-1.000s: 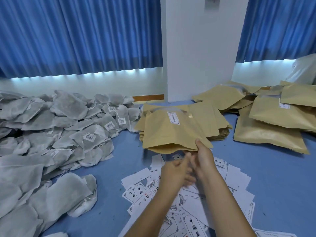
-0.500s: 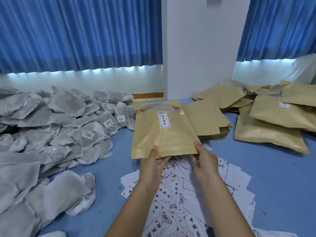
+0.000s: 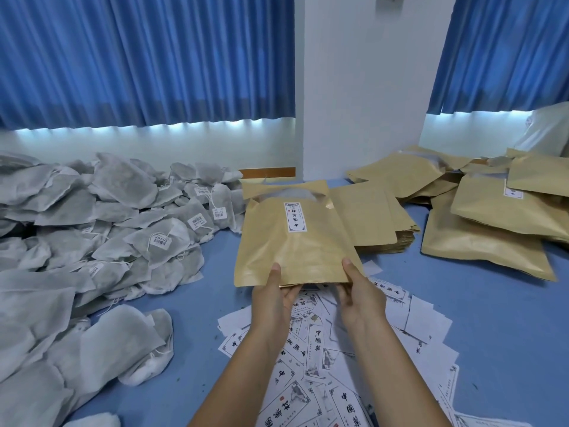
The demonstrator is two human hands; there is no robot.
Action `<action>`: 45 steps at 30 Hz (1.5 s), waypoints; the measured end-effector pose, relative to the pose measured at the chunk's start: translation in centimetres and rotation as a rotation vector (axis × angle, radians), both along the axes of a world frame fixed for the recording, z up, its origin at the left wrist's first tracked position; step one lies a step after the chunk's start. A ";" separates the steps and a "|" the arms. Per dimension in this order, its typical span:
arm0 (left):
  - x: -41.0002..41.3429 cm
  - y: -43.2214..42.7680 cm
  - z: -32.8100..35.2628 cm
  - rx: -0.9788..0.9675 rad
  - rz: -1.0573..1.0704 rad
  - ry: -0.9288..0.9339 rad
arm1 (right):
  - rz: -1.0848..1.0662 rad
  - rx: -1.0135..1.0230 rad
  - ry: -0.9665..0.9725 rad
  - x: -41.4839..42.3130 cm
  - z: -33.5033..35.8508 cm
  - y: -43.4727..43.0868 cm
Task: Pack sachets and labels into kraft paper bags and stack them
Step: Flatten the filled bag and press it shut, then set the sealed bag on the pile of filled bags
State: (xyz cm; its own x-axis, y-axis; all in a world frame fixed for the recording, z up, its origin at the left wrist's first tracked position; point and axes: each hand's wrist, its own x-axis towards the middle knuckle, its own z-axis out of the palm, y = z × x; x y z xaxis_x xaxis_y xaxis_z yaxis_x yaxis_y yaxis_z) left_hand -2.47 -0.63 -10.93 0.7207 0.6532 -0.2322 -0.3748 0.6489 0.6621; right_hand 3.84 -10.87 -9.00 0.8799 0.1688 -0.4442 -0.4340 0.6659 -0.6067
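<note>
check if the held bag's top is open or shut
Open: the bag gapes at its far end, with a grey sachet showing inside.

A kraft paper bag [image 3: 295, 241] is held in the middle by the left hand [image 3: 271, 300] and the right hand [image 3: 360, 300], one at each near corner. A big pile of sachets [image 3: 92, 226] is spread to its left. Loose labels [image 3: 338, 365] are scattered under the hands and arms. A flat stack of bags [image 3: 369, 217] is laid just behind it, to the right. Filled bags [image 3: 492, 229] are piled further right. Curtains [image 3: 138, 57] are hung behind everything, with a pillar [image 3: 363, 87] between them.
</note>
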 end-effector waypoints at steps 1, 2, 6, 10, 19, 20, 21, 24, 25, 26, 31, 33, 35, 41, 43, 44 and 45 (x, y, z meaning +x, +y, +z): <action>0.0 0.1 0.0 0.002 0.001 -0.003 | -0.012 -0.021 -0.006 0.0 -0.1 0.1; 0.0 0.1 0.0 0.004 -0.003 -0.002 | -0.030 -0.046 -0.006 0.0 -0.1 0.2; -0.1 -0.2 0.0 0.012 -0.019 0.006 | -0.036 -0.051 0.000 0.2 -0.2 0.1; -0.2 -0.1 0.2 -0.001 -0.012 -0.006 | 0.080 -0.019 -0.079 -0.6 0.1 0.4; -0.3 -0.2 0.4 0.017 -0.047 -0.020 | 0.100 -0.007 -0.072 -1.0 0.1 0.7; -0.4 -0.3 0.4 0.022 -0.054 -0.022 | 0.123 0.007 -0.082 -1.1 0.2 0.7; -0.4 -0.4 0.4 0.021 -0.059 -0.021 | 0.148 0.010 -0.101 -1.3 0.2 0.8; -0.4 -0.5 0.4 0.017 -0.053 0.001 | 0.161 -0.062 -0.145 -1.5 0.1 1.0; -0.4 -0.6 0.4 0.027 -0.053 0.020 | 0.143 -0.091 -0.150 -1.5 0.1 1.0; -0.4 -0.6 0.5 0.040 -0.049 0.046 | 0.123 -0.111 -0.152 -1.3 0.1 0.9; -1.0 -0.2 0.4 0.061 0.048 0.111 | 0.126 -0.049 -0.185 -1.0 0.0 0.8; -1.1 -0.1 0.4 0.084 0.069 0.134 | 0.191 -0.048 -0.200 -1.3 0.0 1.1; -1.1 -0.2 0.3 0.102 0.077 0.143 | 0.211 -0.079 -0.202 -1.5 -0.2 1.2; -0.8 -0.3 0.0 0.165 0.118 0.163 | 0.190 -0.055 -0.202 -1.2 -0.4 1.1; -0.7 -0.3 -0.2 0.219 0.139 0.196 | 0.215 -0.040 -0.192 -1.5 -0.5 1.4; -0.7 -0.4 -0.3 0.252 0.136 0.207 | 0.230 -0.041 -0.186 -1.6 -0.6 1.5; -0.6 -0.5 -0.3 0.281 0.129 0.214 | 0.239 -0.041 -0.181 -1.7 -0.6 1.6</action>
